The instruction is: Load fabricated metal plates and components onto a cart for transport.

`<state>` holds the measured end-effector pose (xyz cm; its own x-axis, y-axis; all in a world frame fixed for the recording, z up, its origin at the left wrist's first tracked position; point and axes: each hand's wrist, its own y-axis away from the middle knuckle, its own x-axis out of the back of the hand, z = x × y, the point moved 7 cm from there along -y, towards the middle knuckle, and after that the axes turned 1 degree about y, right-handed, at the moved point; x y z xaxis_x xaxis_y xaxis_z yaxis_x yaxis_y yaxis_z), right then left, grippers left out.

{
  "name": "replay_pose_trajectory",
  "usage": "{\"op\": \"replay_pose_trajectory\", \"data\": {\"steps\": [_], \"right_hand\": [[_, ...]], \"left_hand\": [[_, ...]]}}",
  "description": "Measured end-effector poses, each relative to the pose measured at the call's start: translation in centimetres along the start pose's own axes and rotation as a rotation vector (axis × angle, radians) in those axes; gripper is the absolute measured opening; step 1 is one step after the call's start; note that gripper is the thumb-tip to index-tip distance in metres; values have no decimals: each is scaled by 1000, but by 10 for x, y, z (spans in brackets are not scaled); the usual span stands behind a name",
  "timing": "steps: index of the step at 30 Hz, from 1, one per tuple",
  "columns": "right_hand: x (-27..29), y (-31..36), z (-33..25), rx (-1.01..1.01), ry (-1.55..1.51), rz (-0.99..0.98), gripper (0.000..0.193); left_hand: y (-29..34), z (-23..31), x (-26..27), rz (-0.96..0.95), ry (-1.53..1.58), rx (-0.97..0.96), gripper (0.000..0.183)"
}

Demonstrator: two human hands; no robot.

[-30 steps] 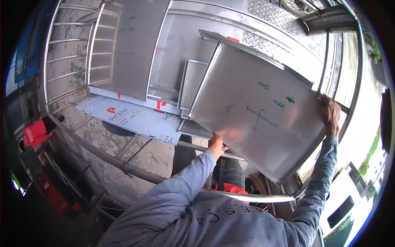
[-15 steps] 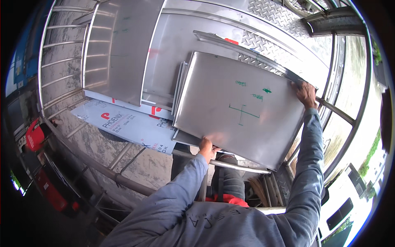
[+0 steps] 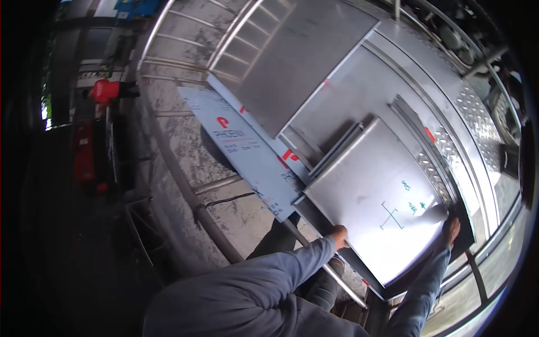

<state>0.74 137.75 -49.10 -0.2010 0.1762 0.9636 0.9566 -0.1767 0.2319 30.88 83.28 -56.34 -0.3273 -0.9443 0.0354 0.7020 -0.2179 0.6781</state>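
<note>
I hold a large flat stainless steel sheet (image 3: 370, 191) with green marker marks on its face. My left hand (image 3: 338, 236) grips its near left edge, my right hand (image 3: 451, 229) grips its near right edge. The sheet lies low over a stack of similar steel panels (image 3: 331, 106) and a chequer-plate strip (image 3: 477, 129). Both grey sleeves come up from the lower edge.
A white-blue film-covered panel (image 3: 241, 146) leans on the concrete floor at left. Steel rails (image 3: 213, 185) cross the floor. A red tool (image 3: 106, 90) sits at far left. A railing (image 3: 477, 269) runs along the right.
The sheet has swung down from a raised tilt to lie lower over the stack, and the view has turned so everything sits further right and lower. Both hands kept their grip.
</note>
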Motion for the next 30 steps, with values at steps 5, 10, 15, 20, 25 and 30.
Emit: {"op": "replay_pose_trajectory", "data": {"steps": [5, 10, 15, 20, 25, 30], "right_hand": [[10, 88, -94, 331, 10, 74, 54], [-11, 184, -100, 48, -207, -372, 58], [-85, 244, -144, -418, -1074, -507, 47], [-2, 195, -449, -146, -1155, -546, 51], [-39, 81, -635, -6, -1178, -290, 47], [-120, -23, -768, -314, -1207, -411, 80]], "left_hand": [[26, 90, -5, -63, -310, 197, 103], [11, 250, 58, 145, 158, 541, 43], [35, 437, 184, 324, 89, -120, 35], [236, 545, 379, 676, 57, -378, 36], [375, 415, 633, 1509, -601, 25, 91], [335, 337, 660, 1235, 174, -95, 99]]}}
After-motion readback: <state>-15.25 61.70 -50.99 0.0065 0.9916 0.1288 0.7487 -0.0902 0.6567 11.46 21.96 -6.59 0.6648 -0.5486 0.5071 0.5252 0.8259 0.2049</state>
